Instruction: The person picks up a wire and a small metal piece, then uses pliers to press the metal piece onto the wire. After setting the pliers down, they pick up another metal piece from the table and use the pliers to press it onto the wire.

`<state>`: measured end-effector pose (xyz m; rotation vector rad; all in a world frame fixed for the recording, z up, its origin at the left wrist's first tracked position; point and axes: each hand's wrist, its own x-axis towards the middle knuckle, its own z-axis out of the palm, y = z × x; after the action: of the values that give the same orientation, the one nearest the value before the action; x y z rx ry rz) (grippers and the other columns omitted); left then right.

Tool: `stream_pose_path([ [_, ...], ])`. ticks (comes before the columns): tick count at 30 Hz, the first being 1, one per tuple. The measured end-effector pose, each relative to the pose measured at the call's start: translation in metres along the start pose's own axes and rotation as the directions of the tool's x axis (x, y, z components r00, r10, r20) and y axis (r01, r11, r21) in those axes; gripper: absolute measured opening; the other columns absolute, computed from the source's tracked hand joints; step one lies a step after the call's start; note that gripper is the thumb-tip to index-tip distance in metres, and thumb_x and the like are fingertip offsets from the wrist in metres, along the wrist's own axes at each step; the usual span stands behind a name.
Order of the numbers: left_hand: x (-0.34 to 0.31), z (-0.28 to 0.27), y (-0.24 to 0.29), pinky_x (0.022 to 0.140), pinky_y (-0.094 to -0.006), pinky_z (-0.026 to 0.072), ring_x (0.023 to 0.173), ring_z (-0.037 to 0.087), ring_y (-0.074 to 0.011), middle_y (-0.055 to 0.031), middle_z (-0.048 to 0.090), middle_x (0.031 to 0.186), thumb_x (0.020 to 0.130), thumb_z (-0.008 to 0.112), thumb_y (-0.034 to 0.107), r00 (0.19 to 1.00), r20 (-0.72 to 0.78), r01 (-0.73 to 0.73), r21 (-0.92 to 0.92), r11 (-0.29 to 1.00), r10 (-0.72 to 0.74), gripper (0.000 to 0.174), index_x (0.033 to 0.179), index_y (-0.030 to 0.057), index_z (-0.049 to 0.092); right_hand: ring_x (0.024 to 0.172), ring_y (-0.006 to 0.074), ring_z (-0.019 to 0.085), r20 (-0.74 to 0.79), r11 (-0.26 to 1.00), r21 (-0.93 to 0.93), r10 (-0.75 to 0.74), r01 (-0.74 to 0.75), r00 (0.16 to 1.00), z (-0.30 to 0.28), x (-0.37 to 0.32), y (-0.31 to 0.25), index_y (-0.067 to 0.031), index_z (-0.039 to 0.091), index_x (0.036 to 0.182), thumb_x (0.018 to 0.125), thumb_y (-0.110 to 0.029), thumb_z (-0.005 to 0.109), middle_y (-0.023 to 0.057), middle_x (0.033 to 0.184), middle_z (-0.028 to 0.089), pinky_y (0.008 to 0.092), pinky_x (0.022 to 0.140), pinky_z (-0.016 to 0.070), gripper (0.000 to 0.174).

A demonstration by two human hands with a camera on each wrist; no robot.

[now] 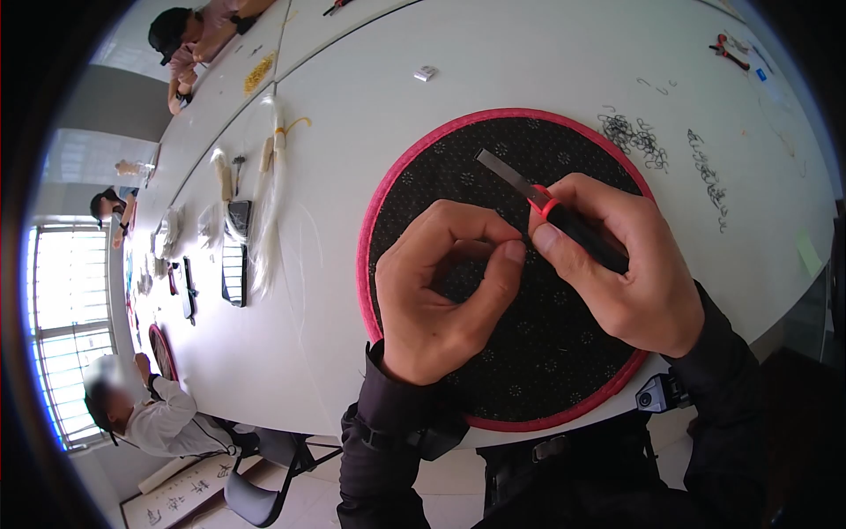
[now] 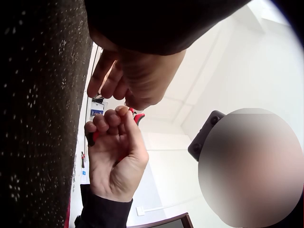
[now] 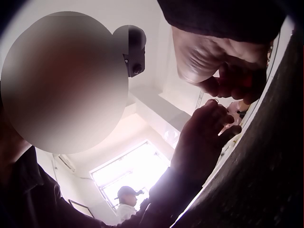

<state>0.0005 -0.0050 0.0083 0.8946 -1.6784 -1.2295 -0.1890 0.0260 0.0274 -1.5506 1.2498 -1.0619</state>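
Observation:
My right hand (image 1: 630, 264) grips a hand tool by its black and red handle (image 1: 586, 236). Its flat metal end (image 1: 507, 172) points up and to the left. Thumb and index fingertips of my left hand (image 1: 432, 300) come together close beside the right fingertips. A tiny curved piece (image 3: 215, 100) shows at the left fingertips in the right wrist view; fingers mostly hide it. Both hands are over a round black mat (image 1: 538, 370) with a pink rim. Red parts of the tool (image 2: 138, 118) show behind the right fingers in the left wrist view.
Dark small hooks lie in a pile (image 1: 630, 137) and a strip (image 1: 705, 181) right of the mat. Pliers (image 1: 730, 55) lie at the far right. Pale fibre bundles (image 1: 269, 176) and a black case (image 1: 235, 256) are on the left. Other people sit around the table.

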Motion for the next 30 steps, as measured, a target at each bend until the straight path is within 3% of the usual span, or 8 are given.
stream_pose_path([
  [3, -0.001, -0.004, 0.002, 0.077, -0.0309, 0.0570, 0.081, 0.067, -0.0167, -0.0100, 0.064, 0.092, 0.093, 0.062, 0.000, 0.997, -0.070, 0.018, -0.049, 0.999, -0.021, 0.008, 0.099, -0.0051, 0.060, 0.066, 0.0055, 0.048, -0.017, 0.997, 0.076, 0.014, -0.012, 1.000, 0.000, 0.002, 0.001, -0.0009, 0.061, 0.094, 0.097, -0.020, 0.061, -0.0004, 0.072, 0.054, 0.0238, 0.062, 0.0384, 0.019],
  [5, -0.001, -0.006, 0.002, 0.075, -0.0319, 0.0580, 0.080, 0.067, -0.0166, -0.0101, 0.063, 0.092, 0.095, 0.062, 0.004, 0.989, -0.146, 0.013, -0.099, 0.995, -0.027, 0.009, 0.099, -0.0039, 0.060, 0.062, 0.0082, 0.052, 0.003, 0.988, 0.119, 0.097, -0.096, 0.995, -0.004, 0.003, -0.006, 0.0013, 0.063, 0.091, 0.096, -0.023, 0.064, 0.0019, 0.068, 0.057, 0.0253, 0.059, 0.0405, 0.025],
  [6, 0.000, -0.007, 0.001, 0.074, -0.0327, 0.0587, 0.080, 0.067, -0.0165, -0.0101, 0.063, 0.091, 0.095, 0.061, 0.005, 0.983, -0.181, 0.000, -0.120, 0.993, -0.022, 0.009, 0.099, -0.0033, 0.060, 0.062, 0.0051, 0.048, 0.021, 0.988, 0.116, 0.096, -0.098, 0.995, -0.005, 0.003, -0.008, 0.0008, 0.063, 0.091, 0.098, -0.028, 0.062, -0.0007, 0.067, 0.055, 0.0239, 0.058, 0.0383, 0.030],
  [10, 0.003, -0.012, -0.002, 0.072, -0.0356, 0.0608, 0.079, 0.067, -0.0161, -0.0102, 0.063, 0.090, 0.097, 0.061, 0.008, 0.966, -0.257, -0.049, -0.174, 0.984, 0.003, 0.011, 0.099, -0.0021, 0.060, 0.061, 0.0062, 0.047, 0.128, 0.977, 0.101, 0.173, -0.187, 0.977, -0.005, 0.002, -0.011, 0.0020, 0.064, 0.092, 0.098, -0.029, 0.061, 0.0002, 0.067, 0.055, 0.0247, 0.057, 0.0382, 0.032],
  [22, 0.002, -0.009, -0.001, 0.073, -0.0346, 0.0608, 0.080, 0.067, -0.0154, -0.0097, 0.063, 0.090, 0.097, 0.061, 0.009, 0.972, -0.234, -0.026, -0.183, 0.983, -0.017, 0.011, 0.101, -0.0017, 0.060, 0.058, 0.0066, 0.047, 0.147, 0.990, 0.054, 0.122, -0.131, 0.982, -0.003, 0.001, -0.004, 0.0036, 0.066, 0.090, 0.098, -0.031, 0.061, 0.0012, 0.064, 0.055, 0.0253, 0.054, 0.0372, 0.036],
  [25, 0.003, -0.008, 0.000, 0.074, -0.0271, 0.0578, 0.078, 0.064, -0.0105, -0.0060, 0.062, 0.090, 0.094, 0.063, 0.001, 0.969, -0.241, -0.017, -0.259, 0.966, -0.048, 0.008, 0.098, -0.0047, 0.059, 0.056, 0.0066, 0.047, 0.141, 0.991, 0.041, 0.117, -0.124, 0.983, -0.003, 0.001, -0.005, 0.0037, 0.066, 0.088, 0.098, -0.030, 0.062, 0.0013, 0.062, 0.054, 0.0254, 0.053, 0.0364, 0.036],
  [28, 0.003, -0.008, 0.000, 0.074, -0.0277, 0.0579, 0.078, 0.064, -0.0110, -0.0061, 0.062, 0.089, 0.094, 0.063, 0.001, 0.968, -0.244, -0.008, -0.283, 0.959, -0.064, 0.008, 0.098, -0.0047, 0.059, 0.055, 0.0068, 0.047, 0.124, 0.992, 0.038, 0.113, -0.118, 0.986, -0.003, 0.001, -0.007, 0.0037, 0.066, 0.086, 0.097, -0.029, 0.063, 0.0018, 0.060, 0.054, 0.0255, 0.051, 0.0356, 0.035],
  [30, 0.002, -0.009, -0.002, 0.073, -0.0337, 0.0596, 0.079, 0.065, -0.0145, -0.0088, 0.062, 0.090, 0.096, 0.062, 0.007, 0.971, -0.234, -0.017, -0.239, 0.971, -0.040, 0.011, 0.099, -0.0025, 0.060, 0.053, 0.0069, 0.046, 0.111, 0.993, 0.044, 0.106, -0.112, 0.988, -0.003, 0.001, -0.009, 0.0038, 0.066, 0.084, 0.097, -0.028, 0.064, 0.0022, 0.060, 0.054, 0.0255, 0.050, 0.0352, 0.034],
])
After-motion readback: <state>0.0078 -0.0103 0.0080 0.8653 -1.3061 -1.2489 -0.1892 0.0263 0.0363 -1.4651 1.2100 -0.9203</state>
